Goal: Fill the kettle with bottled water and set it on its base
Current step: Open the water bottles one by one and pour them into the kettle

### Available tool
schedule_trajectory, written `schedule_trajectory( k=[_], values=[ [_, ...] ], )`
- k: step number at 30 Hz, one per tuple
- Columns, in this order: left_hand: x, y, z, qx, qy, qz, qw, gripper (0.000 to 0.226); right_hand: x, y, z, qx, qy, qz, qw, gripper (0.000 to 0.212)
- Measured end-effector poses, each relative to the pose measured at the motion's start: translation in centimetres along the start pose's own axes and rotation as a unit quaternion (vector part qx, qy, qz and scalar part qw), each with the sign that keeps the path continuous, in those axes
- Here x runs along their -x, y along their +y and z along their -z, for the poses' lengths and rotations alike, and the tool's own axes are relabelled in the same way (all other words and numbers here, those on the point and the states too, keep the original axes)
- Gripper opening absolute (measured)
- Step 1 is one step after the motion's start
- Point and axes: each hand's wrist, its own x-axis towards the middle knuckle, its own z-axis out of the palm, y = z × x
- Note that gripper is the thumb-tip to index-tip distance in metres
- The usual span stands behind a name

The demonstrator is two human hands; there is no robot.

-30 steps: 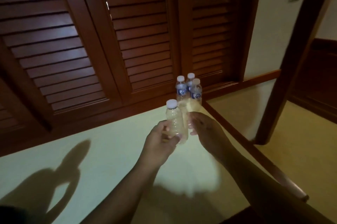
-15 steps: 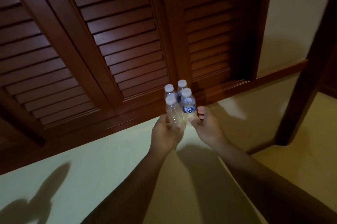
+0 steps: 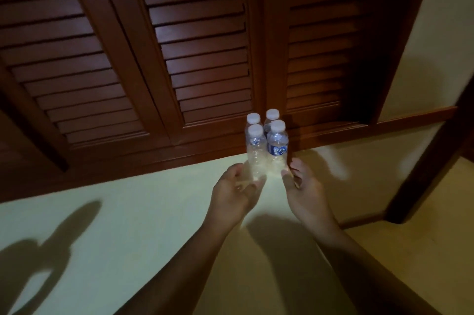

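Several small clear water bottles with white caps stand in a tight cluster on the pale surface, close to the louvred doors. The front-left bottle (image 3: 256,153) has a faint label; the front-right bottle (image 3: 277,146) has a blue one. My left hand (image 3: 234,187) is just below the front-left bottle's base, with its fingers loosely spread around it. My right hand (image 3: 302,186) is beside the front-right bottle, its fingertips at the base. No kettle or base is in view.
Dark wooden louvred doors (image 3: 200,53) rise right behind the bottles. The pale surface (image 3: 128,225) stretches left and towards me. A dark wooden post (image 3: 431,166) stands at the right, with cream floor beyond it.
My left hand carried the label-less bottle forward and stood it at the front left of the cluster, and its grip has loosened. My right hand moved forward alongside.
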Motion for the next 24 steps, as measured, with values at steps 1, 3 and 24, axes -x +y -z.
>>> schedule_trajectory(
  k=[1,3,24],
  values=[
    [1.7,-0.4,1.1,0.002,0.006,-0.013,1.000,0.033,1.8,-0.5,-0.1,0.013,0.001,0.018,1.000,0.038],
    [4.8,-1.9,3.6,0.008,0.014,-0.030,0.999,0.036,5.6,-1.5,-1.1,0.025,-0.036,0.060,0.997,0.038],
    [38.6,-14.2,31.5,-0.136,0.365,0.080,0.918,0.042,35.9,-18.2,-25.5,-0.138,-0.500,0.311,0.796,0.041]
  ],
)
